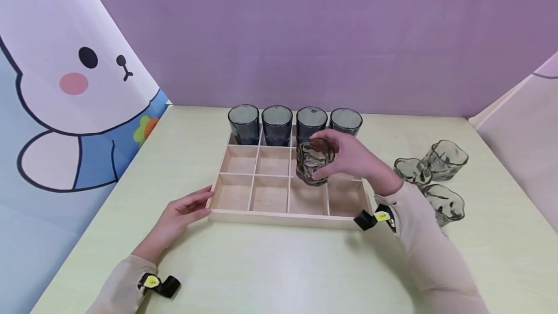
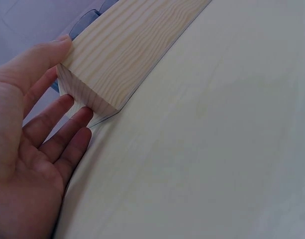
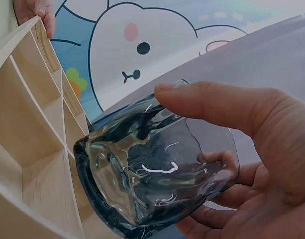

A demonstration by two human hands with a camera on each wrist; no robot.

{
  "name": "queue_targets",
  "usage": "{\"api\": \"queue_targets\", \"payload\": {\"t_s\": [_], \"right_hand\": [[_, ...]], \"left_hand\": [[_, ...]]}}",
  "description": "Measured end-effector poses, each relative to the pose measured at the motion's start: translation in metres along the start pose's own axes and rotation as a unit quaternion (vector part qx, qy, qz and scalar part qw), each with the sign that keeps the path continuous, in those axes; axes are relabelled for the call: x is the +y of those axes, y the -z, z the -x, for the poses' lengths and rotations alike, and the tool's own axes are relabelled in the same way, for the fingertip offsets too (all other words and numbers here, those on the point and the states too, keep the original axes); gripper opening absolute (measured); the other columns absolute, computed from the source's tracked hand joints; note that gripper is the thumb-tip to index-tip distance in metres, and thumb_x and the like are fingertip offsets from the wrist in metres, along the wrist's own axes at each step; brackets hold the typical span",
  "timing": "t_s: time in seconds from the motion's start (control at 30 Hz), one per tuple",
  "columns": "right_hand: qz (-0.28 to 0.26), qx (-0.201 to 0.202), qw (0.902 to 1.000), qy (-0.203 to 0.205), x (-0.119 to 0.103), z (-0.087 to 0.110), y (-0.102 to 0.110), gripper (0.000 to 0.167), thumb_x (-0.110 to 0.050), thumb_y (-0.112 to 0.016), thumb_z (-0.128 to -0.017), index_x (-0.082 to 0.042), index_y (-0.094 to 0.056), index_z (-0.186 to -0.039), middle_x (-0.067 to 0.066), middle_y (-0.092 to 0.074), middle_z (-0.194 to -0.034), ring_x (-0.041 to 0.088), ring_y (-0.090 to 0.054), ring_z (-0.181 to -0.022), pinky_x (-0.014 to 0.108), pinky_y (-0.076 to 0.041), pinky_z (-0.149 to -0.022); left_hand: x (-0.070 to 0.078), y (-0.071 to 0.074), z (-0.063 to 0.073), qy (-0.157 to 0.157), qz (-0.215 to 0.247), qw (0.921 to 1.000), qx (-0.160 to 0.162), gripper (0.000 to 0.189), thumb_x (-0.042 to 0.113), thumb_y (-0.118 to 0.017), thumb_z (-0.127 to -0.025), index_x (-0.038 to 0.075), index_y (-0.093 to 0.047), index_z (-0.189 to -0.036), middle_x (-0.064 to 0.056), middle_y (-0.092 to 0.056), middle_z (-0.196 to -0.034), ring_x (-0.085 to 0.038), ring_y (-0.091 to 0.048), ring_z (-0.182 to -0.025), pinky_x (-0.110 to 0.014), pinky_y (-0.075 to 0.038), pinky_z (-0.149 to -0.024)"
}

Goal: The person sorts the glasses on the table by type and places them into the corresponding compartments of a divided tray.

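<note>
My right hand [image 1: 348,156] grips a wavy-sided smoky glass [image 1: 313,164] between thumb and fingers. It holds the glass above the divided wooden box [image 1: 283,218], over the right-middle compartments. In the right wrist view, the clear glass [image 3: 157,169] is tilted, with the thumb on its upper side and several fingers below. At the box's front left corner is my left hand [image 1: 176,217]. In the left wrist view its fingertips [image 2: 82,113] touch the end face, and the thumb lies at the upper edge of the wooden corner [image 2: 107,74].
Several dark, smooth tumblers [image 1: 244,122] stand in the back row of the box. Right of the box, three more wavy glasses [image 1: 445,159] are grouped on the pale table [image 1: 270,265]. A purple backdrop [image 1: 305,38] rises behind, and a cartoon-printed sheet [image 1: 78,110] stands at left.
</note>
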State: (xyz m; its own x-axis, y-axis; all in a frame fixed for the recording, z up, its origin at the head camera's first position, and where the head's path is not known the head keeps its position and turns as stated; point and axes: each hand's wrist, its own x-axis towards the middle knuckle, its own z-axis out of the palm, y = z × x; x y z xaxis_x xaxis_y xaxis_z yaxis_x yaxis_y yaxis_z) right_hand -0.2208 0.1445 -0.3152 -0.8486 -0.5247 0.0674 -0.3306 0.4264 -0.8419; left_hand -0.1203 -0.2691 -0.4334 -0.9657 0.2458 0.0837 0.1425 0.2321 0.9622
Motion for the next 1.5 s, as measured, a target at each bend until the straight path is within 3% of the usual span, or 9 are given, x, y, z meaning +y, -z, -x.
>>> {"api": "queue_targets", "payload": {"t_s": [0.47,0.73,1.0,1.17,1.5], "right_hand": [[0.01,-0.007,0.9999,-0.009,-0.014,-0.034,-0.023,0.082,-0.013,-0.094,-0.063,-0.003,-0.055,-0.135,0.014,-0.064,-0.124,0.026,-0.06,-0.111,0.041,-0.05,-0.096],[0.002,-0.004,0.9998,-0.021,-0.016,-0.052,-0.038,0.081,-0.014,-0.094,-0.065,-0.005,-0.055,-0.136,0.007,-0.064,-0.123,0.021,-0.059,-0.11,0.036,-0.047,-0.097],[0.012,0.006,0.9992,-0.039,-0.02,-0.067,-0.054,0.08,-0.019,-0.094,-0.065,-0.01,-0.056,-0.136,0.004,-0.061,-0.124,0.021,-0.057,-0.112,0.037,-0.046,-0.098],[-0.012,0.01,0.9989,-0.043,-0.021,-0.075,-0.067,0.081,-0.019,-0.095,-0.065,-0.01,-0.056,-0.136,0.003,-0.06,-0.126,0.02,-0.056,-0.114,0.035,-0.047,-0.099],[-0.059,0.028,0.9972,-0.035,-0.024,-0.092,-0.088,0.08,-0.014,-0.095,-0.066,-0.007,-0.056,-0.136,0.005,-0.061,-0.128,0.019,-0.056,-0.117,0.031,-0.045,-0.1]], "left_hand": [[-0.002,-0.001,-0.001,0.005,-0.002,1.0,0.003,0.042,0.004,-0.069,-0.093,-0.007,-0.059,-0.132,0.011,-0.053,-0.142,0.005,-0.055,-0.116,-0.015,-0.048,-0.092],[-0.001,0.001,-0.002,0.001,-0.004,1.0,0.0,0.042,0.003,-0.068,-0.093,-0.007,-0.058,-0.133,-0.001,-0.052,-0.146,0.004,-0.055,-0.117,-0.015,-0.048,-0.092],[-0.002,0.001,-0.002,-0.008,0.003,1.0,-0.002,0.041,0.001,-0.068,-0.093,-0.008,-0.058,-0.132,0.017,-0.053,-0.139,0.005,-0.055,-0.117,-0.015,-0.048,-0.092],[-0.002,0.0,-0.003,-0.011,0.002,0.9999,-0.004,0.041,0.001,-0.067,-0.093,-0.009,-0.058,-0.132,0.019,-0.053,-0.138,0.004,-0.056,-0.116,-0.016,-0.049,-0.091],[0.0,0.0,-0.003,0.009,-0.005,0.9999,0.0,0.042,0.004,-0.068,-0.094,-0.007,-0.058,-0.133,0.004,-0.052,-0.145,0.006,-0.054,-0.117,-0.015,-0.047,-0.093]]}}
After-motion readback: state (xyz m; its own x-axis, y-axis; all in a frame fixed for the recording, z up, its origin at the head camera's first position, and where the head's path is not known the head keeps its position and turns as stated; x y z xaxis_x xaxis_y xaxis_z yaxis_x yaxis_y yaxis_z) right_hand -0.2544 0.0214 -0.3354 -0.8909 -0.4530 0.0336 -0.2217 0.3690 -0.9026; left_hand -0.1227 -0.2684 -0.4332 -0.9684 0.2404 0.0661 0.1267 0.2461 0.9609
